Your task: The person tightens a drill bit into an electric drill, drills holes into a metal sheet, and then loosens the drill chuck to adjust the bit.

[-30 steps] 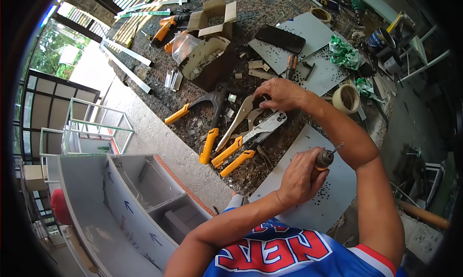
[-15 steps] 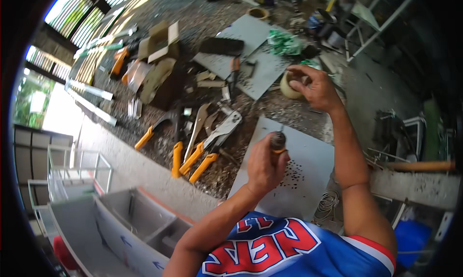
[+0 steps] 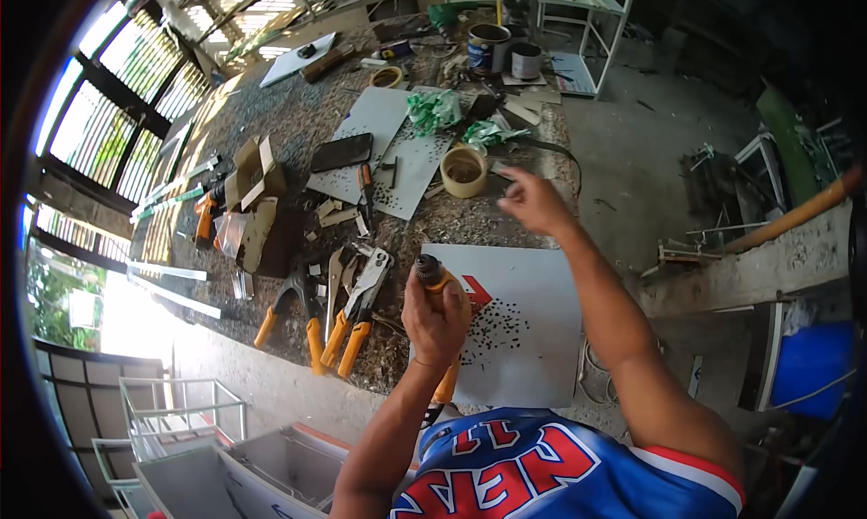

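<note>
My left hand (image 3: 437, 325) is wrapped round a yellow-orange power drill (image 3: 439, 279), its dark chuck pointing up and away from me. No bit can be made out in the chuck. Under it lies a pale grey sheet (image 3: 533, 268) sprinkled with small dark bits, with a red mark partly covered by the drill. My right hand (image 3: 540, 203) hovers just right of a beige tape roll (image 3: 464, 190). Its index finger is stretched out and the thumb stands apart; nothing can be made out in it.
Several orange-handled hand tools (image 3: 357, 343) lie left of the sheet. Beyond are more pale sheets (image 3: 411, 171), a black phone-like slab (image 3: 341, 152), crumpled green-white plastic (image 3: 433, 111) and paint cans (image 3: 488, 51). An opened cardboard box (image 3: 246, 180) stands far left.
The view has shifted, showing more of the far bench. My right hand has moved off the tape roll to its right. My left hand still holds the drill, now near the sheet's left edge.
</note>
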Action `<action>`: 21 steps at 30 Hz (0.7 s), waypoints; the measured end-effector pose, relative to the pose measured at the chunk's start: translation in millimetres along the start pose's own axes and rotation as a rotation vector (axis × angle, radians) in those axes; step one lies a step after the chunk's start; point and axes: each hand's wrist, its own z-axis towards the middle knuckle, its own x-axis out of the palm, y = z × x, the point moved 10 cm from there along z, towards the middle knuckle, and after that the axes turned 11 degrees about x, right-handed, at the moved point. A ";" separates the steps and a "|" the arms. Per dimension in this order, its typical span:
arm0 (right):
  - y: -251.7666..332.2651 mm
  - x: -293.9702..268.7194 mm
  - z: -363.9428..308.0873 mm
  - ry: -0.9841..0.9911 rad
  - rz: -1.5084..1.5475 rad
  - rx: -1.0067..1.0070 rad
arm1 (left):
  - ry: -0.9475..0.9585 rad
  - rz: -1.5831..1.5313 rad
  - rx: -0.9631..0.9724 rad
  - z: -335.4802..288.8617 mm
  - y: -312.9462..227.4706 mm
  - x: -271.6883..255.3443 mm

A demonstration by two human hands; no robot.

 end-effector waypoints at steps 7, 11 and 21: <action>29.7 50.6 46.9 -0.078 -0.507 -0.146 | 0.014 0.103 0.074 -0.3 -10.4 8.5; 77.6 -17.4 27.4 -0.259 -0.282 -0.290 | -0.009 0.113 0.167 2.1 -19.2 11.1; 87.2 -48.0 5.2 -0.231 -0.274 -0.301 | -0.003 0.168 0.255 -1.1 -26.6 12.0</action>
